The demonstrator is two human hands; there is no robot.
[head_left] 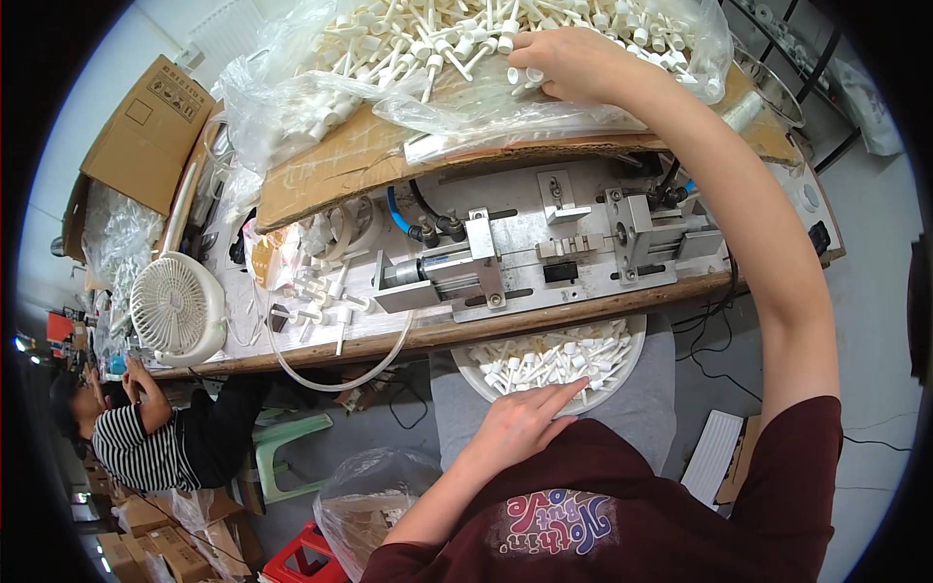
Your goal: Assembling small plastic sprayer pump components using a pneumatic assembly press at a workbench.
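My right hand (575,64) is at the heap of white plastic stemmed caps (428,39) on the raised cardboard, its fingers curled around a few of these white caps (525,77). Their stems are mostly hidden by the hand. Down at my lap, my left hand (520,426) lies with fingers stretched out over the near rim of a round white bowl (634,361), fingertips touching or just above the small white stemmed pieces (544,361) in it. Between my hands, on the bench, stands a metal clamping fixture (573,245) with two facing cylinders.
The cardboard sheet (335,175) overhangs the fixture. A white fan (177,306), loose white parts (340,316) and a clear hose (335,387) are on the left. Cables (714,335) hang at the right. Another person (146,428) sits at the far left, near a green stool (282,457).
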